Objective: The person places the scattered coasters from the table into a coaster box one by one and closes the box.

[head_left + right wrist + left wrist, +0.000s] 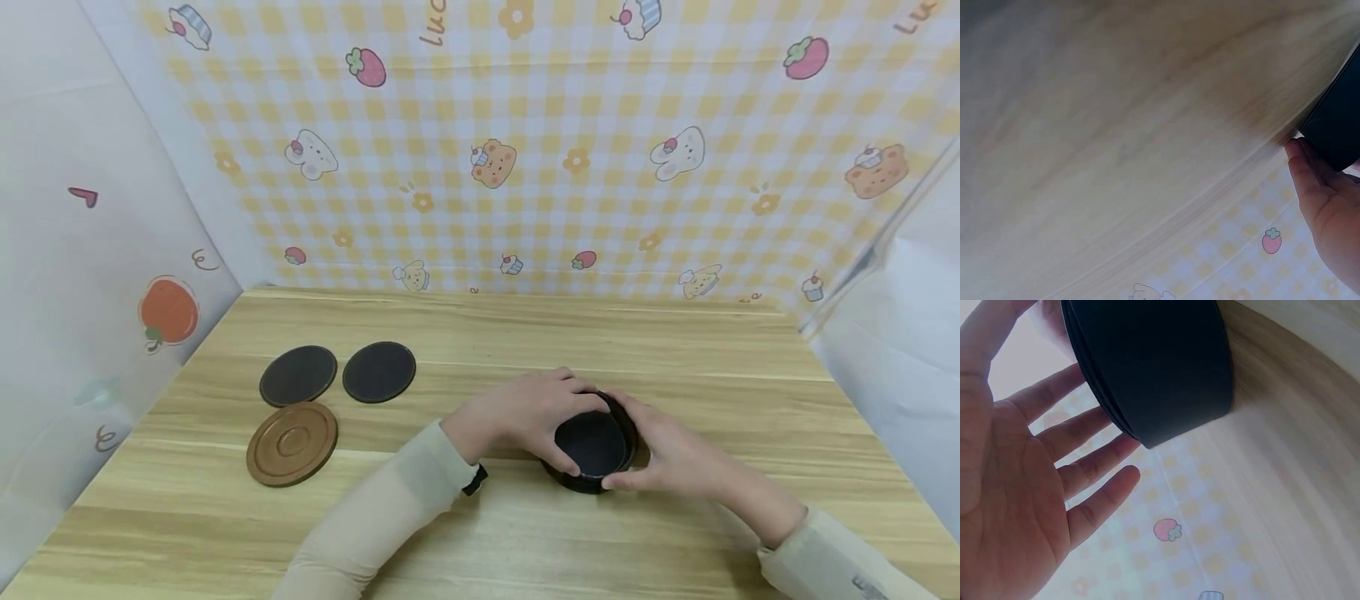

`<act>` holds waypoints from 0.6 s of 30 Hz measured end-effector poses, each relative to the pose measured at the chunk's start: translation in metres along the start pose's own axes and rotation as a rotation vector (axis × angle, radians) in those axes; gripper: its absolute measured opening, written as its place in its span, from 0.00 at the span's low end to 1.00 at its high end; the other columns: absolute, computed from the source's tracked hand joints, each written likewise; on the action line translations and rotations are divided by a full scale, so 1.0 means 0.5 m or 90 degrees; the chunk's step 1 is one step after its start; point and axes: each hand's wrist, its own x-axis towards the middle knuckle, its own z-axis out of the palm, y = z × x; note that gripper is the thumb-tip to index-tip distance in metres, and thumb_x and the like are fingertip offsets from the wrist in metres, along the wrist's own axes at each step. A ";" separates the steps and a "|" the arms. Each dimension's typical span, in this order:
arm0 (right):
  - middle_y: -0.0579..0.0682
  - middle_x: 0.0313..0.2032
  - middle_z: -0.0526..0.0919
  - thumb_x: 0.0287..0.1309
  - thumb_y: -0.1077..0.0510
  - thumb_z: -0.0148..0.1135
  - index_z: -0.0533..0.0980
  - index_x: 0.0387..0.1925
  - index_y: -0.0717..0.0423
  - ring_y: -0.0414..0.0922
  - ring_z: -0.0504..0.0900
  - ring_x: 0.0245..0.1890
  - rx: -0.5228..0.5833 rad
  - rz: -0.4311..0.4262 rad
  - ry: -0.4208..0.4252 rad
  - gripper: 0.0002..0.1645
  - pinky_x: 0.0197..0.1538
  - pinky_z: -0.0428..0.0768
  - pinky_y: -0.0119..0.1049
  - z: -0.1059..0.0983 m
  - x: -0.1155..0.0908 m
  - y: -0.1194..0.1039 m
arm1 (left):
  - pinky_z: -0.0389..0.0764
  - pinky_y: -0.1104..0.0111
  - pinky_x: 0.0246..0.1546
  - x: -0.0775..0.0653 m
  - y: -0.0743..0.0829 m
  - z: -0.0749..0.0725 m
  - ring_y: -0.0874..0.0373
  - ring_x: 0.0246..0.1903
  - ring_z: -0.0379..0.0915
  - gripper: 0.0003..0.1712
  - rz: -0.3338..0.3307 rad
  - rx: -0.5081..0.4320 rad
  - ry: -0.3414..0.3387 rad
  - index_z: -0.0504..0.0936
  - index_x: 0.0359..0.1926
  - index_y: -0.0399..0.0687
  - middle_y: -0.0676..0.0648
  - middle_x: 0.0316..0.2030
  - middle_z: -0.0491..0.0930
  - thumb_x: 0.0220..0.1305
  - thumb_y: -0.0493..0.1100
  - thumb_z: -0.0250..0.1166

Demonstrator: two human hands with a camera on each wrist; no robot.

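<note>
The left hand [534, 412], fingers spread, grips the rim of a black cylindrical container [592, 446] on the wood-grain table [480, 333], while the right hand [678, 454], thumb and fingers parted, clasps its side.

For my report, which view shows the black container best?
The head view: it shows the container from above, rim included. Left wrist: its side wall, cropped. Right wrist: only a piece at the edge.

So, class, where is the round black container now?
In the head view, the round black container is right of centre, held between the left hand and the right hand.
</note>
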 end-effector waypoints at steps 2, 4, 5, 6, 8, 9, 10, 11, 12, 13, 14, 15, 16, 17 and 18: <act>0.62 0.69 0.67 0.46 0.26 0.69 0.54 0.74 0.64 0.59 0.70 0.67 -0.002 0.000 -0.002 0.68 0.63 0.71 0.60 0.000 0.000 0.001 | 0.71 0.68 0.63 -0.005 -0.005 0.000 0.57 0.63 0.66 0.47 0.000 -0.006 0.005 0.68 0.71 0.60 0.53 0.67 0.70 0.53 0.69 0.70; 0.62 0.69 0.67 0.45 0.26 0.69 0.54 0.74 0.64 0.59 0.70 0.67 -0.001 0.000 -0.002 0.68 0.63 0.71 0.60 0.000 0.000 0.002 | 0.71 0.68 0.63 -0.011 -0.009 0.001 0.57 0.63 0.66 0.46 -0.005 -0.015 0.008 0.68 0.70 0.59 0.53 0.67 0.70 0.53 0.68 0.70; 0.62 0.69 0.67 0.46 0.26 0.69 0.54 0.74 0.64 0.59 0.70 0.67 -0.001 -0.002 -0.003 0.68 0.63 0.71 0.60 0.000 0.000 0.002 | 0.71 0.67 0.63 -0.014 -0.012 0.001 0.57 0.63 0.66 0.46 -0.010 -0.020 0.008 0.69 0.70 0.59 0.53 0.67 0.70 0.53 0.68 0.71; 0.62 0.69 0.67 0.46 0.27 0.70 0.55 0.74 0.64 0.59 0.71 0.67 0.000 -0.004 -0.001 0.68 0.63 0.71 0.60 0.000 0.001 0.003 | 0.71 0.67 0.63 -0.016 -0.014 0.001 0.57 0.64 0.66 0.46 -0.014 -0.025 0.008 0.69 0.70 0.58 0.53 0.67 0.70 0.53 0.68 0.71; 0.62 0.69 0.68 0.46 0.27 0.70 0.55 0.74 0.63 0.59 0.71 0.66 0.000 -0.005 -0.001 0.67 0.62 0.72 0.59 0.001 0.001 0.003 | 0.72 0.67 0.63 -0.019 -0.017 0.003 0.57 0.64 0.65 0.46 -0.021 -0.032 0.009 0.69 0.70 0.58 0.53 0.67 0.70 0.53 0.67 0.71; 0.62 0.69 0.68 0.46 0.27 0.70 0.55 0.74 0.64 0.58 0.71 0.66 0.000 -0.006 -0.002 0.67 0.62 0.72 0.59 0.001 0.001 0.004 | 0.72 0.66 0.63 -0.020 -0.019 0.004 0.57 0.65 0.65 0.45 -0.024 -0.034 0.009 0.69 0.70 0.58 0.53 0.67 0.70 0.54 0.67 0.71; 0.62 0.69 0.68 0.46 0.27 0.70 0.55 0.74 0.64 0.59 0.71 0.66 -0.001 -0.006 -0.003 0.67 0.62 0.72 0.59 0.001 0.001 0.004 | 0.72 0.66 0.63 -0.020 -0.020 0.004 0.57 0.65 0.65 0.45 -0.025 -0.034 0.010 0.69 0.70 0.58 0.53 0.67 0.70 0.55 0.67 0.70; 0.62 0.69 0.68 0.46 0.27 0.70 0.55 0.74 0.63 0.58 0.72 0.66 -0.002 -0.005 -0.003 0.67 0.62 0.73 0.59 0.001 0.001 0.003 | 0.72 0.66 0.63 -0.020 -0.021 0.005 0.57 0.65 0.65 0.45 -0.024 -0.034 0.011 0.69 0.70 0.58 0.53 0.68 0.70 0.55 0.67 0.70; 0.62 0.69 0.68 0.46 0.26 0.70 0.55 0.74 0.63 0.58 0.72 0.66 -0.003 -0.003 -0.004 0.68 0.62 0.73 0.58 0.002 0.001 0.003 | 0.72 0.65 0.64 -0.020 -0.022 0.006 0.56 0.66 0.65 0.44 -0.024 -0.036 0.011 0.69 0.70 0.58 0.52 0.68 0.69 0.56 0.66 0.70; 0.62 0.69 0.68 0.46 0.26 0.69 0.54 0.74 0.64 0.58 0.72 0.66 -0.004 -0.002 -0.006 0.68 0.62 0.73 0.58 0.002 0.001 0.003 | 0.72 0.65 0.64 -0.020 -0.023 0.008 0.56 0.66 0.65 0.44 -0.024 -0.039 0.012 0.69 0.70 0.58 0.52 0.68 0.69 0.56 0.66 0.70; 0.62 0.69 0.68 0.46 0.26 0.69 0.54 0.74 0.64 0.58 0.72 0.66 -0.004 -0.003 -0.006 0.68 0.62 0.73 0.58 0.002 0.001 0.003 | 0.72 0.65 0.64 -0.020 -0.025 0.009 0.56 0.67 0.65 0.43 -0.025 -0.042 0.012 0.69 0.70 0.57 0.52 0.68 0.69 0.57 0.65 0.70; 0.63 0.69 0.68 0.46 0.26 0.69 0.54 0.74 0.64 0.58 0.72 0.66 -0.003 -0.002 -0.007 0.68 0.62 0.73 0.58 0.002 0.001 0.002 | 0.71 0.64 0.64 -0.021 -0.027 0.010 0.55 0.67 0.64 0.43 -0.025 -0.045 0.014 0.69 0.70 0.57 0.52 0.68 0.69 0.57 0.65 0.69; 0.63 0.69 0.68 0.45 0.26 0.70 0.54 0.74 0.64 0.59 0.72 0.66 -0.003 0.000 -0.006 0.68 0.62 0.73 0.59 0.002 0.001 0.002 | 0.71 0.64 0.65 -0.023 -0.031 0.012 0.55 0.67 0.64 0.42 -0.026 -0.050 0.018 0.70 0.69 0.57 0.52 0.68 0.69 0.57 0.65 0.69; 0.63 0.69 0.68 0.45 0.26 0.70 0.54 0.74 0.64 0.59 0.72 0.66 -0.001 0.002 -0.003 0.68 0.62 0.73 0.59 0.002 0.001 0.001 | 0.71 0.64 0.65 -0.026 -0.035 0.014 0.55 0.67 0.64 0.42 -0.029 -0.054 0.020 0.70 0.69 0.56 0.52 0.68 0.69 0.58 0.65 0.69; 0.64 0.68 0.68 0.45 0.27 0.70 0.54 0.74 0.64 0.60 0.72 0.66 0.001 0.002 -0.001 0.68 0.62 0.73 0.59 0.002 0.000 0.001 | 0.71 0.63 0.65 -0.031 -0.040 0.014 0.54 0.68 0.64 0.42 -0.033 -0.056 0.022 0.70 0.70 0.56 0.52 0.69 0.69 0.58 0.64 0.69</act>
